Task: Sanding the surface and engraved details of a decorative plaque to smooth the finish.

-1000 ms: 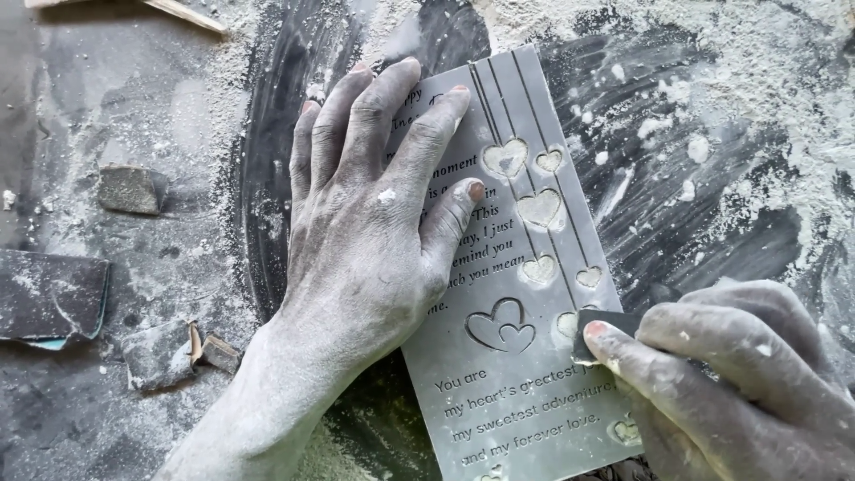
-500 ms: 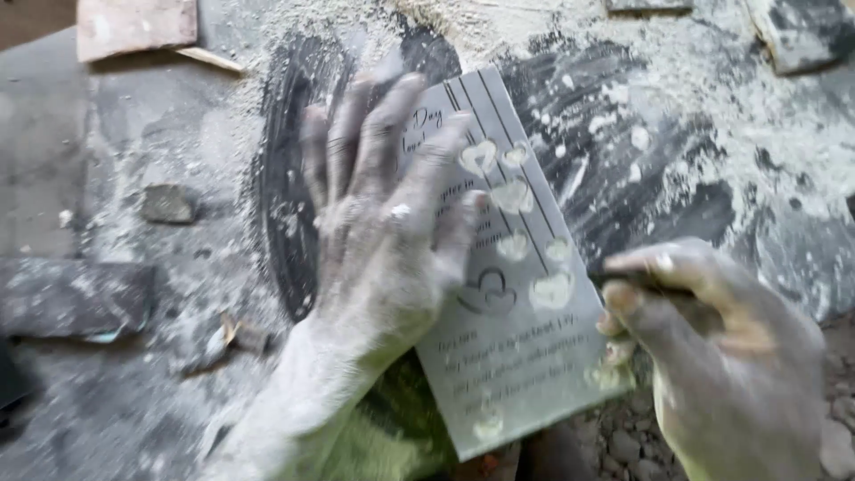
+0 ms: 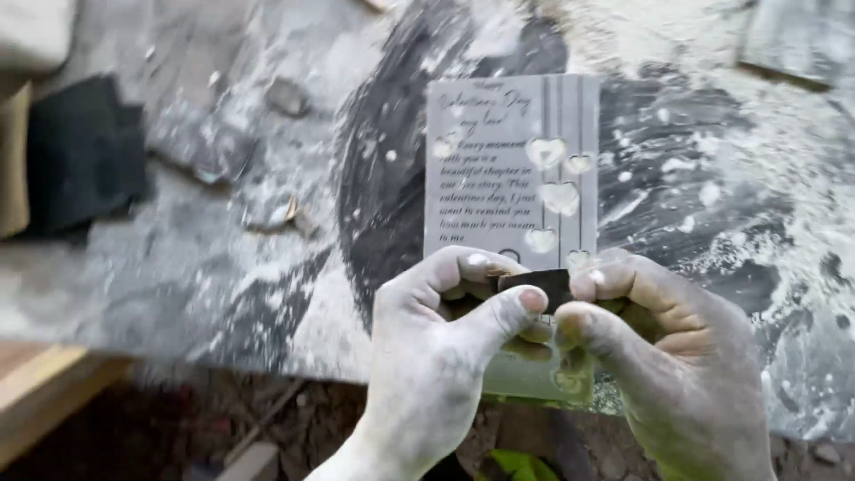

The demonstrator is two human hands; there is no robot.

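Left hand (image 3: 436, 356) and right hand (image 3: 659, 356) pinch a small dark block (image 3: 534, 287) over the grey engraved plaque (image 3: 499, 178), which looks stiff, dusty, likely brittle, best gripped by its edges.

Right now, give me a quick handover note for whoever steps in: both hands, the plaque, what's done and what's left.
Left hand and right hand together pinch a small dark piece over the plaque's near end.
The grey plaque lies flat on the dusty slab; its engraved text and hearts are cut and show clearly.
White dust covers the slab and both hands.
Left: whatever the dark piece is for; the plaque's near end is hidden.
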